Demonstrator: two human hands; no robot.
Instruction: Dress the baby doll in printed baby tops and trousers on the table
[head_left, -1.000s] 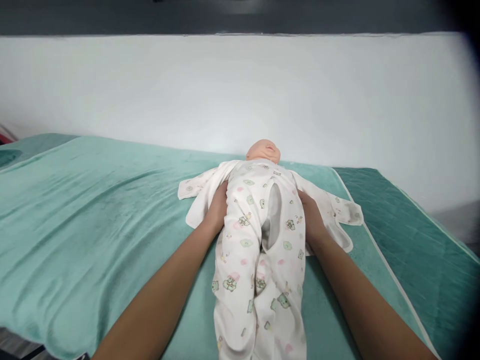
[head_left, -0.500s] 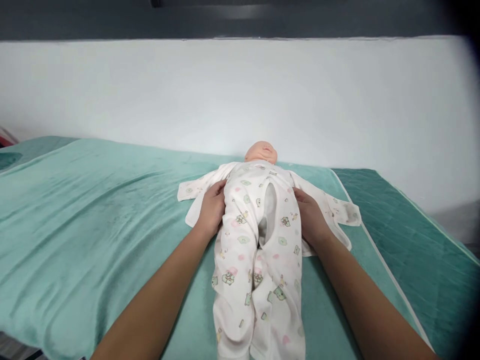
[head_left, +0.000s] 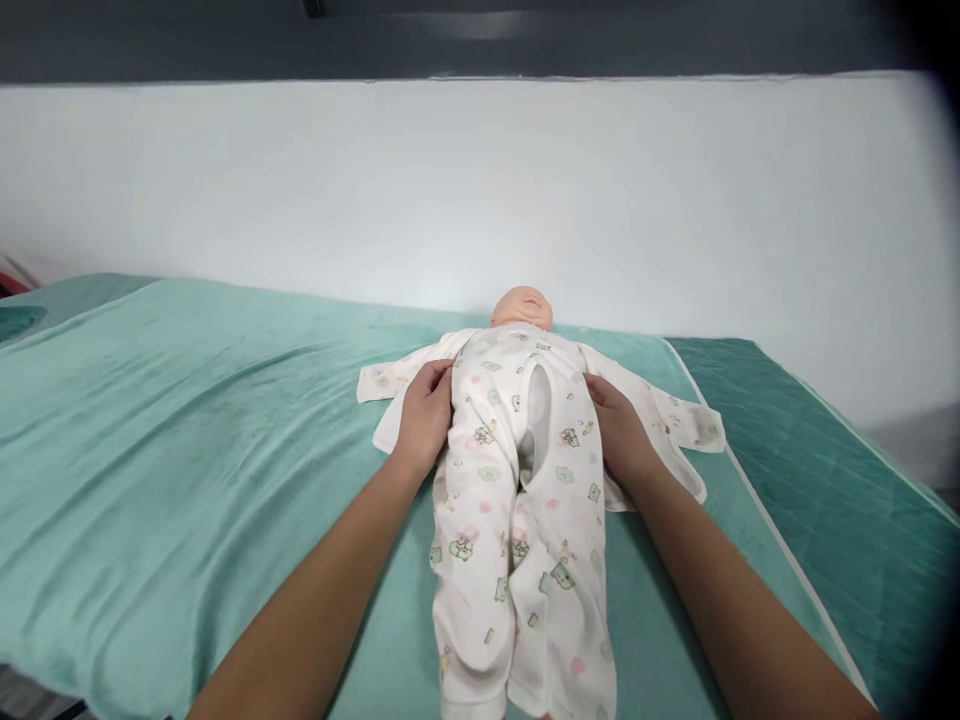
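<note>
A baby doll (head_left: 523, 306) lies on its back, its head toward the wall and its legs toward me. It wears white printed split-crotch baby pants (head_left: 486, 475), with an oval opening at the crotch. My left hand (head_left: 426, 412) is closed on the pants' left edge near the waist. At the opposite edge my right hand (head_left: 619, 425) grips the pants, its fingertips partly hidden by the cloth. Under the pants a matching baby shirt (head_left: 679, 425) lies spread, with both sleeves stretched out sideways.
A pale green blanket (head_left: 187, 430) with soft wrinkles covers the bed. To the right, a darker green quilted cover (head_left: 810, 470) shows beyond the blanket's white edge. The white wall (head_left: 480, 190) rises just behind the doll's head.
The pants' legs have shifted slightly to the right and upward, and their lower ends show more. Both hands keep nearly the same place at the waist.
</note>
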